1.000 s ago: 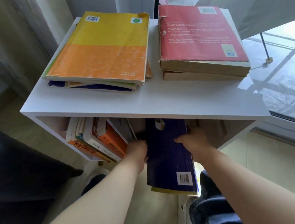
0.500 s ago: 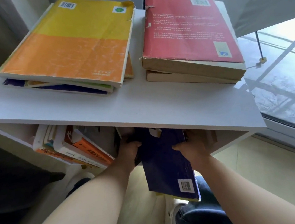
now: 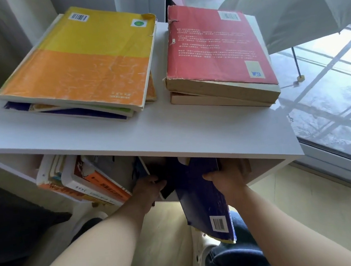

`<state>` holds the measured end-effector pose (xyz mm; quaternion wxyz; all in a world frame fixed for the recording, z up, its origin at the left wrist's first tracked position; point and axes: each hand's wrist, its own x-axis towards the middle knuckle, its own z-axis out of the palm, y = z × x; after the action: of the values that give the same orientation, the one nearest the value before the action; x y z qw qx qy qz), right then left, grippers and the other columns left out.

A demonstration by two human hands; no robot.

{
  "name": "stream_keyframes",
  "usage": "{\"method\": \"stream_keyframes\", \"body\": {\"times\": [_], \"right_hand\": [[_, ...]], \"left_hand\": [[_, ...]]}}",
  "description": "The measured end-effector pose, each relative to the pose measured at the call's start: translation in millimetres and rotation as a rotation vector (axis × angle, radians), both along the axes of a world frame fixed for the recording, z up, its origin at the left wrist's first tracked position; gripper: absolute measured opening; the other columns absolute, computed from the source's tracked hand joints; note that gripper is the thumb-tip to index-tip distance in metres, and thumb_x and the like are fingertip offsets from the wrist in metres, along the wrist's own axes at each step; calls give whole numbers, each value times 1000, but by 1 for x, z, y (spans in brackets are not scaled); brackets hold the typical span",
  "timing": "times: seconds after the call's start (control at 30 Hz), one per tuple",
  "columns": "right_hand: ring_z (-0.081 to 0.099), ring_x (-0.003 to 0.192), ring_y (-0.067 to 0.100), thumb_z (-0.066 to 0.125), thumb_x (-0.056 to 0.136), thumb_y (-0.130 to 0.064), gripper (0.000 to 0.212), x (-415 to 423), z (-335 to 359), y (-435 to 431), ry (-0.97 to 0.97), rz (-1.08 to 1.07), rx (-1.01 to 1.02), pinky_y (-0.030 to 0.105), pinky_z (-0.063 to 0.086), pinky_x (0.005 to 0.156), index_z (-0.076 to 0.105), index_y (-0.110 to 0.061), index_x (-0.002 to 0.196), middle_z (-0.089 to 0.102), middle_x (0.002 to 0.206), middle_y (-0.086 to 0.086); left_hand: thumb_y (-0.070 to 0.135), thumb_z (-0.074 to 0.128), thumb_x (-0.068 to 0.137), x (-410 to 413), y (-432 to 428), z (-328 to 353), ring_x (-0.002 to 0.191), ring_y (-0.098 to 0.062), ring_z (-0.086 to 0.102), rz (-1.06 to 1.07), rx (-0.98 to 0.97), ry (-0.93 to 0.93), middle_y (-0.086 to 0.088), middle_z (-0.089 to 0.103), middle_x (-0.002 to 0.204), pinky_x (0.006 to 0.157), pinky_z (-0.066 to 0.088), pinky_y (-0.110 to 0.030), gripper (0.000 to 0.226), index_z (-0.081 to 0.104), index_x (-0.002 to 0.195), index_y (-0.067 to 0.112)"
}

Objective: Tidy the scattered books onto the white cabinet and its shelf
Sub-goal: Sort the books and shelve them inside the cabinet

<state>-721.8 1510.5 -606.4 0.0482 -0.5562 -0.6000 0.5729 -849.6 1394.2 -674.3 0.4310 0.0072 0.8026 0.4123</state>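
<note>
Under the front lip of the white cabinet (image 3: 170,137), at six o'clock from the stacks on its counter, a blue book (image 3: 202,199) sits half inside the shelf (image 3: 268,167), barcode end poking out and down. The right hand (image 3: 225,177) grips its three-o'clock edge, thumb on the cover. The left hand (image 3: 149,188) curls its fingers round a dark flap at nine o'clock, seemingly the same book's cover. It looks like a floppy, fairly heavy paperback that may sag, so both long edges want supporting. Leaning books (image 3: 84,182) crowd it at nine o'clock.
</note>
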Motion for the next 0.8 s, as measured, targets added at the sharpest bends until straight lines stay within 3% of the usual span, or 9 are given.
{"method": "stream_keyframes", "body": {"times": [0.1,0.2,0.23,0.3,0.43,0.57,0.67,0.8], "right_hand": [[63,95,34,67,77,5,31,0,-6,-2,24,-19,-27,50,52,89,61,-7,105,64,103,15],[63,97,35,68,75,5,39,0,-12,-3,45,-52,-57,52,52,89,61,-8,111,65,106,15],[63,99,36,68,75,5,41,0,-14,-4,55,-60,-63,52,52,89,60,-8,113,65,107,15],[63,100,35,67,76,6,43,-1,-14,-5,60,-54,-65,51,51,90,59,-7,116,65,108,15],[64,97,33,67,77,4,34,-1,-9,-5,44,-12,-46,49,52,89,61,-9,107,66,105,14],[64,93,31,66,78,4,26,1,-2,-7,22,31,-11,47,54,87,59,-15,94,66,100,12],[65,92,36,64,78,3,22,2,1,-9,-16,58,8,55,52,84,58,-18,83,67,98,16],[64,90,32,63,80,-4,22,3,9,-11,-112,100,107,50,55,83,59,-12,99,65,99,14]], "left_hand": [[14,59,92,-6,4,-4,70,-23,54,110,-77,-43,-21,60,112,58,47,-30,41,48,127,-4],[6,61,89,-9,8,-13,89,-37,64,196,-63,-127,-24,63,96,82,54,-50,23,52,105,-7],[5,60,90,-7,9,-15,88,-37,65,180,-86,-117,-20,62,85,81,54,-51,13,51,94,-3],[5,54,93,-3,11,-16,76,-33,64,97,-177,-27,-16,57,74,65,56,-39,14,45,83,2],[10,50,95,-2,15,-13,89,-36,66,-14,-254,74,-23,64,96,62,55,-36,12,49,98,-2],[14,59,91,-3,7,-11,62,-28,59,-61,-235,113,-20,63,86,45,48,-29,16,53,96,0],[10,63,87,3,-3,-7,57,-23,57,-44,-213,70,-14,60,74,50,51,-30,15,56,93,-1],[4,64,84,17,-23,9,55,-22,58,-37,-284,-75,-14,59,68,51,53,-29,15,54,73,1]]}}
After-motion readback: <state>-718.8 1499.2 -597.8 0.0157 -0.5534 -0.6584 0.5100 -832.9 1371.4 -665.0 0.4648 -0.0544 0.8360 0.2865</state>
